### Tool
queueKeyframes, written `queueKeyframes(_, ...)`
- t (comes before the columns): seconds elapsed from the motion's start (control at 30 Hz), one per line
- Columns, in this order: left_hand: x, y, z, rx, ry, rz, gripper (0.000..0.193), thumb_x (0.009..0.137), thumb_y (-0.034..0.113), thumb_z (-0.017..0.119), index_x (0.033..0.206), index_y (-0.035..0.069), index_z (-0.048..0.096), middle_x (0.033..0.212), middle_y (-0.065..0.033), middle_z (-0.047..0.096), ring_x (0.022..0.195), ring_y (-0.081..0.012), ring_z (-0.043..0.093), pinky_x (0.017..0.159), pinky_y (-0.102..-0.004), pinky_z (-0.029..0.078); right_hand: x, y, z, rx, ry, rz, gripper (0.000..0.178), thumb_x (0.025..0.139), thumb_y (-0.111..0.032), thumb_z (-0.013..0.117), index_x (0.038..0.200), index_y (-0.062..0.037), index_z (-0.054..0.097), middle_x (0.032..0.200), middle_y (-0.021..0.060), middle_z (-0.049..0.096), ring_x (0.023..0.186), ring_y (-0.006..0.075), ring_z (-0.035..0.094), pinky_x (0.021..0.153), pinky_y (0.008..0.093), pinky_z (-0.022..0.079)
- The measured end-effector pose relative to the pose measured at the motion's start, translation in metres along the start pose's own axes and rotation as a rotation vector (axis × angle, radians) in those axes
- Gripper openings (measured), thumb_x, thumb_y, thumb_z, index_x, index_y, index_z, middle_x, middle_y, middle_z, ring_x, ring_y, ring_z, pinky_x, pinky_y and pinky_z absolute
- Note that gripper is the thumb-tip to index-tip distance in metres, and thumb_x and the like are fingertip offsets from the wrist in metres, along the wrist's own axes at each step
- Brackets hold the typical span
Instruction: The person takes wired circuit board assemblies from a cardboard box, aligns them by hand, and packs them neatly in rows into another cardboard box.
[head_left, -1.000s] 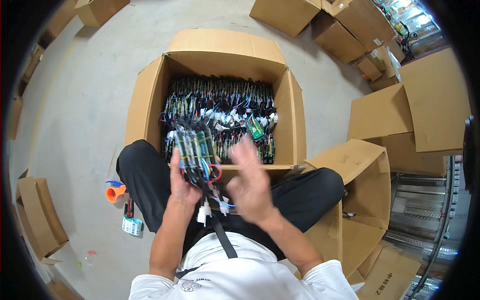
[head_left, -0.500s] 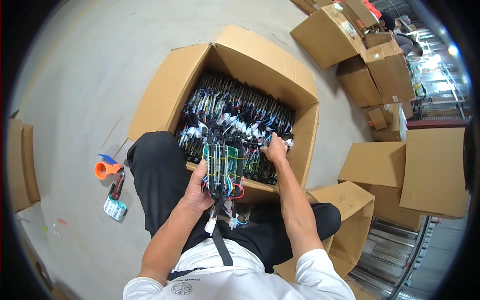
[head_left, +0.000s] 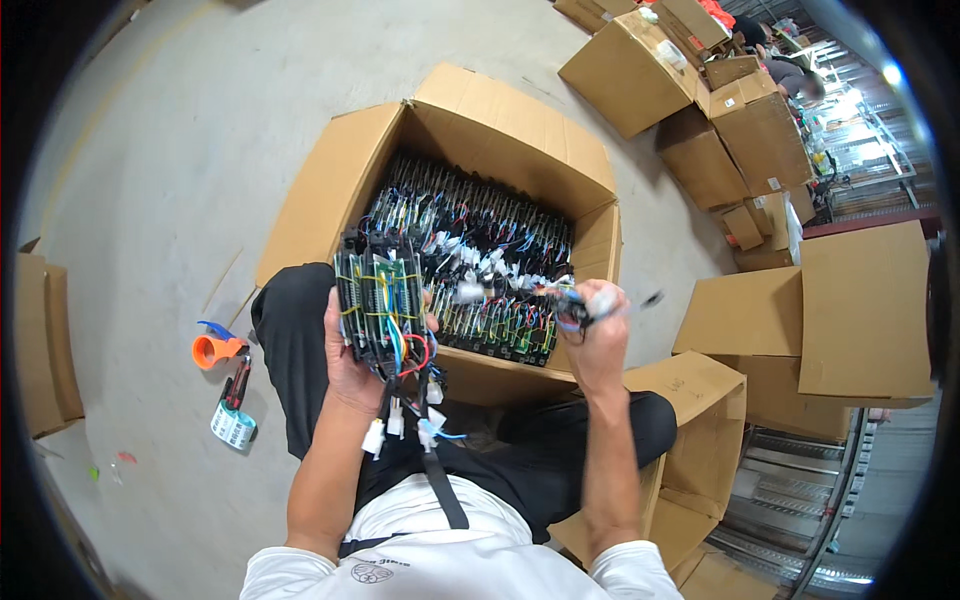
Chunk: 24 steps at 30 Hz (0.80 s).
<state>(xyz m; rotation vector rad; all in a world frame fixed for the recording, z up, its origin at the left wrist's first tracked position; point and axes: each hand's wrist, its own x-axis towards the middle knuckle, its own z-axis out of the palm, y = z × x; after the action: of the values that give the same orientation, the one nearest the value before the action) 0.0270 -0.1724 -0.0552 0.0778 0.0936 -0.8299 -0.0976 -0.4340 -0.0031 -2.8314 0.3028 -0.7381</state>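
Note:
My left hand [head_left: 348,362] grips a stack of circuit boards [head_left: 383,295] in black frames, held over the near left part of an open cardboard box [head_left: 345,175]. Wires and white plugs [head_left: 374,436] dangle from the stack toward my lap. At the box's right wall, my right hand [head_left: 598,350] is closed around a bundle of wires [head_left: 575,310] with plugs, smeared by motion. Whether a board hangs from that bundle I cannot make out. Inside the box, many similar circuit boards [head_left: 490,325] stand upright in rows, with loose wires and white connectors between them.
An orange tape dispenser [head_left: 213,350], a red-and-black cutting tool [head_left: 238,385] and a roll of labels [head_left: 233,425] lie on the floor to the left. An open carton [head_left: 690,480] sits by my right knee. Stacked cartons [head_left: 740,330] line the right, where people work farther back.
My right hand has come up and right, out of the box, with a wire bundle in it. My left hand has shifted left with the board stack, which now shows more of its face.

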Motion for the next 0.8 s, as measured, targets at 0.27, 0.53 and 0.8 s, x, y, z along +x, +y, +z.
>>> queueKeyframes(0.27, 0.0, -0.023, 0.018, 0.013, -0.074, -0.228, 0.088, 0.093, 0.068, 0.046, 0.135, -0.009, 0.049, 0.128, -0.0263, 0.06, 0.122, -0.0403, 0.058, 0.107, -0.0541, 0.045, 0.005, -0.058, -0.081, -0.287, -0.158, -0.81, 0.015, 0.079, -0.014, 0.067, 0.093, -0.0097, 0.068, 0.116, 0.0072, 0.061, 0.116, 0.0229, 0.059, 0.103, 0.0413, 0.045)
queueKeyframes(0.53, -0.022, -0.055, 0.015, -0.06, 0.116, -0.309, 0.052, 0.098, 0.053, 0.053, 0.125, 0.011, 0.064, 0.112, -0.0085, 0.072, 0.097, -0.0227, 0.071, 0.087, -0.0422, 0.058, -0.011, -0.073, -0.073, -0.231, -0.106, -0.942, 0.016, 0.083, -0.014, 0.064, 0.097, -0.0094, 0.07, 0.114, 0.0044, 0.06, 0.114, 0.0205, 0.058, 0.1, 0.0382, 0.047)
queueKeyframes(0.8, -0.036, -0.077, -0.005, -0.139, 0.007, -0.406, 0.053, 0.099, 0.053, 0.05, 0.125, 0.01, 0.065, 0.113, -0.0079, 0.072, 0.096, -0.0214, 0.071, 0.085, -0.0395, 0.059, -0.023, -0.07, -0.069, -0.143, -0.124, -0.898, 0.02, 0.086, -0.015, 0.062, 0.102, -0.0056, 0.069, 0.119, 0.0094, 0.059, 0.12, 0.0245, 0.057, 0.104, 0.0409, 0.048)
